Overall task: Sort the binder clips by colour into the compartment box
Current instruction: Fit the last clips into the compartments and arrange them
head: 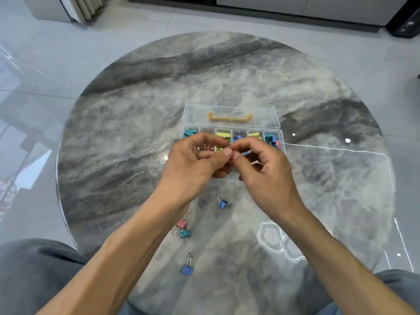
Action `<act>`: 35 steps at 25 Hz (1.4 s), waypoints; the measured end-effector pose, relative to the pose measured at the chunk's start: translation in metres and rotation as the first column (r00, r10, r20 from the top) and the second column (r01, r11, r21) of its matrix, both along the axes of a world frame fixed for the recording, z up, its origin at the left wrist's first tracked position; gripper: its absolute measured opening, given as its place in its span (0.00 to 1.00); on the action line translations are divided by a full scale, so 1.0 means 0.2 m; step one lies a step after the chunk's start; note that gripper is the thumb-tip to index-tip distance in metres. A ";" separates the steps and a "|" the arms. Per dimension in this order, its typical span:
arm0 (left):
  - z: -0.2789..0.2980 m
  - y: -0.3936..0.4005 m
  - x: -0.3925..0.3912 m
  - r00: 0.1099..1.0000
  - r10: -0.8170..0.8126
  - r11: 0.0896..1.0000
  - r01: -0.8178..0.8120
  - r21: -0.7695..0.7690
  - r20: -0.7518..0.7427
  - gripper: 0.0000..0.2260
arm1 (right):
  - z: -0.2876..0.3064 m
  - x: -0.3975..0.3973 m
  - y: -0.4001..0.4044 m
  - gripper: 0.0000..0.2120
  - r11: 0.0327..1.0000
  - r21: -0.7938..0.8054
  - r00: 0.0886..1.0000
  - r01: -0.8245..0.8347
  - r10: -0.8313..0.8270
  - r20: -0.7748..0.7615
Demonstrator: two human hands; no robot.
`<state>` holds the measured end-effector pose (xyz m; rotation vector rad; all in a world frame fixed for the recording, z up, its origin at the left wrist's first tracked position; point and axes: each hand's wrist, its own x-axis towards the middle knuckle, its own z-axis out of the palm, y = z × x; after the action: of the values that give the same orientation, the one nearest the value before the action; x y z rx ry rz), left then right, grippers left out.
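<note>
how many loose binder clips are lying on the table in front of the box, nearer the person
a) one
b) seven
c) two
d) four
d: four lie loose on the table: a blue clip below the hands, a pink clip touching a teal clip, and another blue clip nearest the person.

Our left hand [200,162] and right hand [261,169] cover the near row of the compartment box [280,135], so we can't tell what's pinched between the fingertips. Both forearms run off the bottom edge.
</note>
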<state>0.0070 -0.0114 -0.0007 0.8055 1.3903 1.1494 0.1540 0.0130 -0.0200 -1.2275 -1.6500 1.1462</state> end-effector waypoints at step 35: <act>-0.24 0.24 -0.18 0.421 0.068 0.939 0.280 0.201 -0.905 0.10 | 0.02 0.02 0.04 0.04 0.986 -0.163 0.983 0.035 -0.005 0.185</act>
<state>-0.0297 0.0372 -0.0496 1.9563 1.9872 0.8198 0.1585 0.0215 -0.0164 -1.4907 -1.6990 1.2075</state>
